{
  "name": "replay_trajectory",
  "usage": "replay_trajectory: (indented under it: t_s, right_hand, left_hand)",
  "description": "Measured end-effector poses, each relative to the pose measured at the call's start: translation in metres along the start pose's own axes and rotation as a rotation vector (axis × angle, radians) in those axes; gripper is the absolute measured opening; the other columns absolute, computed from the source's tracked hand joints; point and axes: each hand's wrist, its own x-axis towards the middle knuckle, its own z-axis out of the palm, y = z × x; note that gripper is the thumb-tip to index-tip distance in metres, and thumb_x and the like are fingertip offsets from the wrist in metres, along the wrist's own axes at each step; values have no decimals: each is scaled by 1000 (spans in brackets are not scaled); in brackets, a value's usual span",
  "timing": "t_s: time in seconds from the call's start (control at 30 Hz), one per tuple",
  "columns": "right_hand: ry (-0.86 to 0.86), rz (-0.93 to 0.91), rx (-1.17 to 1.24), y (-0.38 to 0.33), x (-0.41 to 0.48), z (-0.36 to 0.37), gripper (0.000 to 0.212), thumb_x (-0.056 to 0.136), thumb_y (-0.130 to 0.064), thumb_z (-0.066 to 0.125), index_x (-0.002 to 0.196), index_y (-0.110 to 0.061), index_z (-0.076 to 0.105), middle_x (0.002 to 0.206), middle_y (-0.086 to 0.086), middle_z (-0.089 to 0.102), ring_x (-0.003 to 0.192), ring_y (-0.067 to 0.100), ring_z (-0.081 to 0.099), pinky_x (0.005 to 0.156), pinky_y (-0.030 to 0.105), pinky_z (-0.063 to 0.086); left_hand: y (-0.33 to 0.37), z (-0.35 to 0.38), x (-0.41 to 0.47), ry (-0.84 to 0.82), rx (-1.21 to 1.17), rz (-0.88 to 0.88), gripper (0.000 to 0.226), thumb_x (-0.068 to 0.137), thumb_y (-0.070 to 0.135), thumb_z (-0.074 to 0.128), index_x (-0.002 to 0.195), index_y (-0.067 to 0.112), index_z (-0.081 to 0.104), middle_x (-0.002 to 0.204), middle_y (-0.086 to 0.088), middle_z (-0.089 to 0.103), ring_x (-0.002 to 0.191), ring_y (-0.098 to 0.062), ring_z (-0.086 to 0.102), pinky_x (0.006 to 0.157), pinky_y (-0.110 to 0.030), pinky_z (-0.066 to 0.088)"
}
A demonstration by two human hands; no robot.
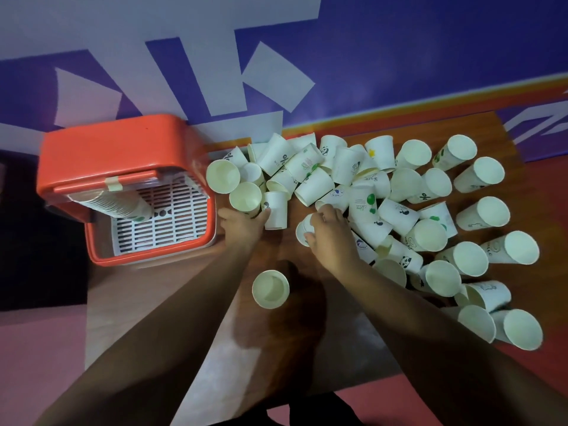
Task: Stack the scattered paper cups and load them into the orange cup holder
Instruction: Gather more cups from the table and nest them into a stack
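Several white paper cups lie scattered over the wooden table, some upright, some tipped. The orange cup holder stands at the table's left end with a stack of cups lying inside on its white slotted tray. My left hand grips an upright cup near the holder. My right hand holds a tipped cup at the pile's near edge. One upright cup stands alone between my forearms.
A purple and white banner hangs behind the table. Upright cups crowd the table's right side up to its edge. Pink floor shows on the left and below the table.
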Motion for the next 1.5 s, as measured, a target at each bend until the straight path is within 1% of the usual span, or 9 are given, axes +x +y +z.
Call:
replay_trajectory:
  t_s: [0.13, 0.3, 0.5, 0.7, 0.83, 0.97, 1.2, 1.33, 1.5]
  right_hand:
    - [4, -55, 20, 4, -1, -1, 20, 77, -18, 77, 80, -3, 63, 122, 17, 60, 97, 37, 58, 82, 43, 52]
    - [-65, 15, 162, 1, -3, -19, 34, 80, -25, 72, 104, -8, 55, 98, 11, 62, 91, 32, 57, 73, 39, 49]
    - [-165, 537, 1131, 7, -9, -47, 43, 86, -24, 71, 127, -29, 57, 104, 2, 64, 95, 13, 65, 83, 36, 59]
    - [-220, 659, 1470, 12, -28, -38, 28, 89, -11, 69, 115, -22, 67, 104, 14, 64, 97, 24, 67, 89, 41, 57]
    - [-235, 684, 1554, 0, -40, -35, 30, 89, -10, 69, 118, -16, 65, 118, 20, 65, 108, 29, 67, 91, 40, 56]
    - [-287, 621, 1665, -15, -49, -44, 33, 91, -4, 64, 123, -11, 61, 121, 21, 65, 110, 28, 67, 94, 40, 53]
    - [-412, 481, 1825, -32, -68, -57, 41, 89, 1, 61, 129, -5, 56, 129, 24, 61, 121, 34, 60, 107, 48, 44]
    - [-446, 444, 1775, -38, -85, -62, 39, 88, 4, 61, 126, -3, 58, 129, 28, 57, 121, 34, 61, 106, 47, 46]
    - [-465, 357, 1486, -47, -104, -58, 41, 86, -6, 68, 124, -19, 60, 129, 7, 64, 119, 18, 62, 105, 41, 47]
  left_hand:
    - [-6, -5, 10, 80, 123, 148, 105, 70, 48, 88, 142, -2, 29, 142, -22, 40, 133, -36, 41, 110, -45, 40]
    - [6, -11, 22, 83, 225, 210, 93, 79, 50, 79, 147, 5, 33, 145, -16, 44, 135, -35, 43, 112, -43, 37]
    - [2, -28, 24, -10, 257, 345, 81, 70, 58, 73, 134, 14, 52, 134, -11, 58, 124, -33, 53, 102, -48, 49]
    - [-13, -65, -12, -56, 175, 475, 59, 78, 49, 80, 121, 14, 61, 115, -3, 67, 103, -21, 64, 83, -34, 53]
    - [-17, -97, -38, -139, -76, 439, 40, 87, 44, 76, 119, 26, 61, 105, 16, 68, 92, 4, 65, 78, -15, 51]
    - [-23, -119, -51, -253, -322, 367, 60, 76, 64, 69, 119, 23, 64, 109, 2, 72, 103, -17, 69, 88, -36, 56]
    - [-37, -138, -69, -408, -506, 351, 61, 80, 54, 70, 113, 2, 67, 111, -23, 69, 102, -26, 67, 98, -50, 53]
    - [-46, -146, -81, -495, -401, 373, 58, 77, 53, 75, 118, 13, 67, 110, -5, 74, 104, -18, 70, 92, -35, 55]
    - [-60, -143, -96, -600, -418, 368, 42, 90, 35, 73, 129, 21, 63, 124, -4, 70, 117, -24, 66, 102, -44, 54]
